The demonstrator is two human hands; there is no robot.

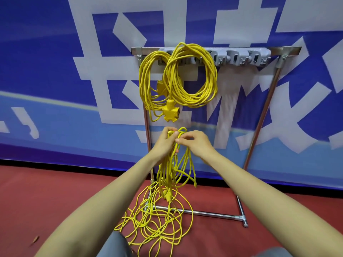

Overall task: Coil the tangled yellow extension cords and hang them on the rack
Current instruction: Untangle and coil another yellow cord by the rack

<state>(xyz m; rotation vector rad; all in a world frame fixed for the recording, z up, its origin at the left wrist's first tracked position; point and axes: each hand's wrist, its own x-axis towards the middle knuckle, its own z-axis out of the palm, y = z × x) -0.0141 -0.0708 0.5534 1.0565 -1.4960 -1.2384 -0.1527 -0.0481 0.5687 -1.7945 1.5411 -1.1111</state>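
A: Where was the loose cord [174, 164]?

B: Gathered in long thin yellow loops at the left hand [165, 141], fingers closed round the bunch. The right hand [194, 143] pinched a strand at the top. The rest spilled in a tangle [157, 221] on the red floor [37, 191], over the rack's base bar.

A: And the rack [259, 112]?

B: Shiny metal tubing, against a blue and white banner [55, 71]. 2 coils [193, 78] hung from grey plastic hooks [256, 57] at its left end, a star-shaped socket [171, 111] dangling. The hooks to the right were free, with bare floor on either side.
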